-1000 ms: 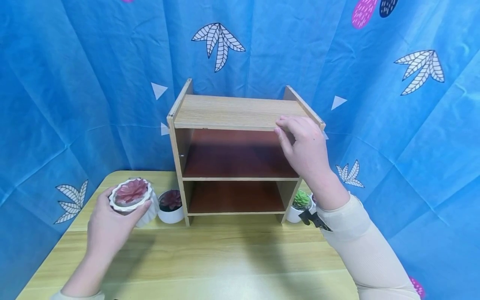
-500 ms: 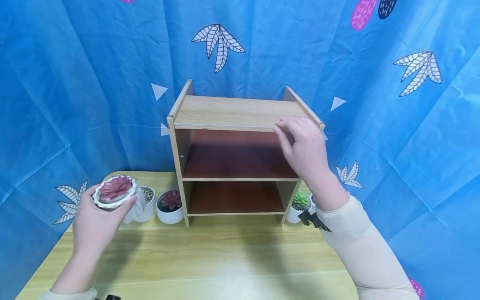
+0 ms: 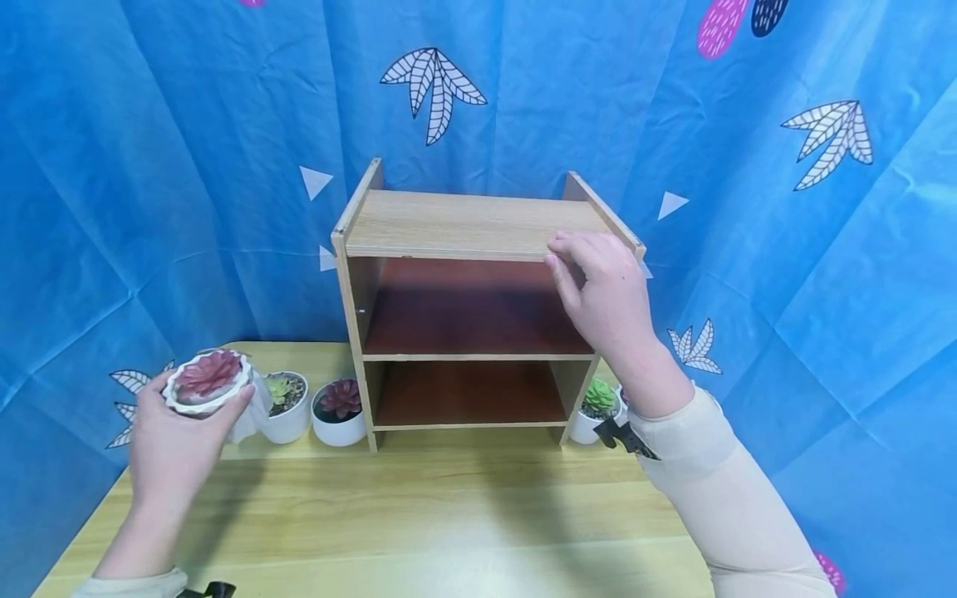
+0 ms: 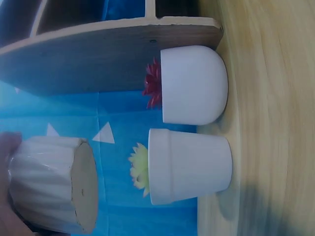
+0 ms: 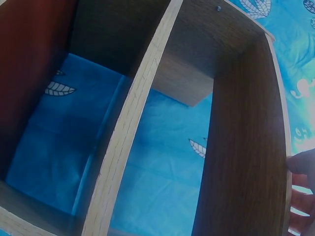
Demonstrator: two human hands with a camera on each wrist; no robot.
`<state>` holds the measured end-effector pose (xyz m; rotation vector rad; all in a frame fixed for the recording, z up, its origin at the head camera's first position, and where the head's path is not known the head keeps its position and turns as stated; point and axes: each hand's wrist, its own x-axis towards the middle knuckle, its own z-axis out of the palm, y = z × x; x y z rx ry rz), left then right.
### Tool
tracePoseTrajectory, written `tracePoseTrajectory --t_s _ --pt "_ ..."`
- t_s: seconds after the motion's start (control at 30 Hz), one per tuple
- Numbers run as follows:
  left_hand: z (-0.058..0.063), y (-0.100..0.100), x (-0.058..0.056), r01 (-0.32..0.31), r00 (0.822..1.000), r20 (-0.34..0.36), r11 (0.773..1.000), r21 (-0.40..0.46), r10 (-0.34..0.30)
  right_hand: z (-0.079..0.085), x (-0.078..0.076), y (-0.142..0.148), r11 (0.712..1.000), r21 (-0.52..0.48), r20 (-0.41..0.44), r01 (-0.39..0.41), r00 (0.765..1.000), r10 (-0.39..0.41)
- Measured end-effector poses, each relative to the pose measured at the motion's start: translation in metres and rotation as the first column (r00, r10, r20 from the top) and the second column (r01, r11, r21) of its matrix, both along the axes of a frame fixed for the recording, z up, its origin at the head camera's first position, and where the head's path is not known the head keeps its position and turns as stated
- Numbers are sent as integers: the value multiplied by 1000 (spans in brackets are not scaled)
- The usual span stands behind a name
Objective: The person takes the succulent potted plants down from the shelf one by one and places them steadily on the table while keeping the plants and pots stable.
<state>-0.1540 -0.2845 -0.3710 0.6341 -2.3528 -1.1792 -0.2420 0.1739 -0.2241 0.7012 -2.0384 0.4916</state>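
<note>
My left hand grips a fluted white pot with a red succulent, raised above the table at the left. Beside it, a white pot with a pale green succulent stands on the table. A rounded white pot with a dark red succulent stands closer to the wooden shelf unit. At the right end of the unit's top board, my right hand holds the front edge, thumb below and fingers above. In the right wrist view, part of that hand is cut off.
A white pot with a bright green succulent stands right of the unit, partly behind my forearm. The light wooden table extends in front. A blue patterned curtain hangs behind and on both sides.
My left hand has moved left with the fluted pot, uncovering the pale green succulent behind it. My right hand has stayed on the shelf unit.
</note>
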Motion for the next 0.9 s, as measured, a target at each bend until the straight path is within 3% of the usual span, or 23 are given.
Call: tracePoseTrajectory --t_s 0.5,0.9 --pt "-1 -16 -3 -59 998 32 998 26 58 -1 -1 -1 1000 -10 5 20 1000 -20" --pt "-8 -28 -10 -93 995 37 995 30 92 0 -1 -2 1000 -8 -5 15 1000 -15"
